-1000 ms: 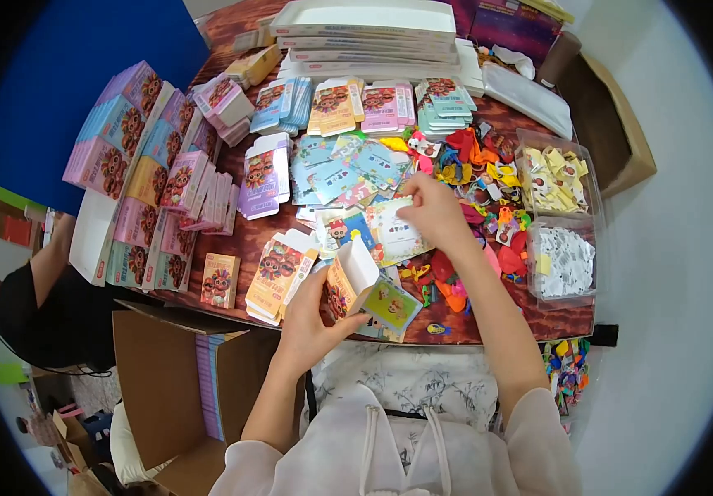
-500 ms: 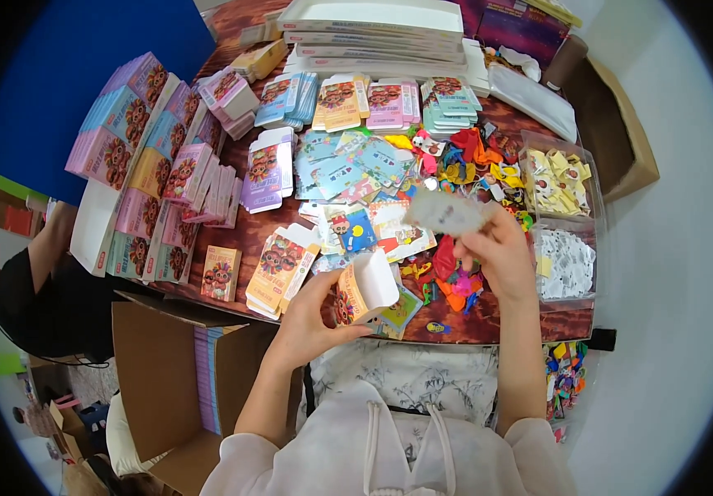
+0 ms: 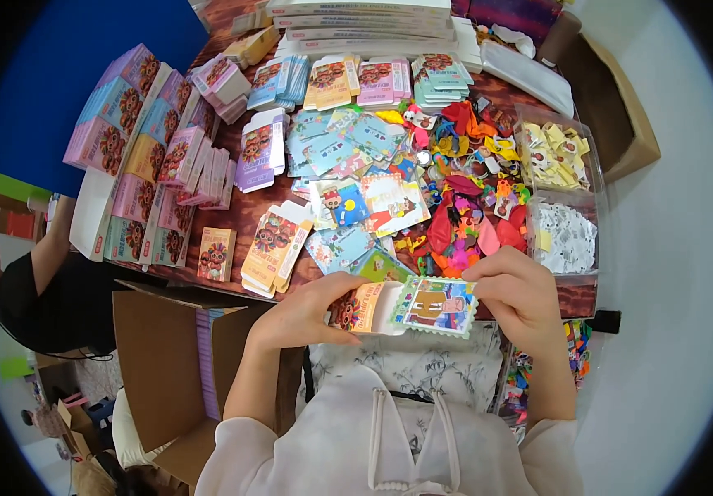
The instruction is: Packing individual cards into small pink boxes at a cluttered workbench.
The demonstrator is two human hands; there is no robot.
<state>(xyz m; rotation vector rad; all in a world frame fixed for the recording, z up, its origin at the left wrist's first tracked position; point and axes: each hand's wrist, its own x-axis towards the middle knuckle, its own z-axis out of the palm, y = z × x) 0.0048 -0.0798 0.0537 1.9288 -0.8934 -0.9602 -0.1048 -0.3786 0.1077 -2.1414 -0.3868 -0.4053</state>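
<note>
While the left hand (image 3: 305,317) has its grip wrapped around the open orange box (image 3: 356,308), the right hand (image 3: 518,296) has its grip pinched on one end of a picture card (image 3: 437,306) with a wavy edge. The open orange box is tipped on its side, and its white mouth faces the picture card. The card's other end is right at that mouth, but I can't tell if its tip is inside. A cartoon person in a brown coat is on it. Just past the open orange box, a messy heap of blue and white cards (image 3: 340,153) lies on the dark red-brown worktop (image 3: 253,205). Left of the box there is a pile of flat orange boxes (image 3: 274,250), and farther left is a small closed box (image 3: 217,253). Well past it is a row of flat boxes (image 3: 331,81) in blue, orange, pink and green. Past it and to its right is a heap of bright little toys (image 3: 460,183), and farther right are yellow packets (image 3: 555,161) and silvery white packets (image 3: 567,238). Far to its left, white trays (image 3: 92,219) are full of colourful boxes. Nearer the body and to its left, a big brown carton (image 3: 166,364) is open.
</note>
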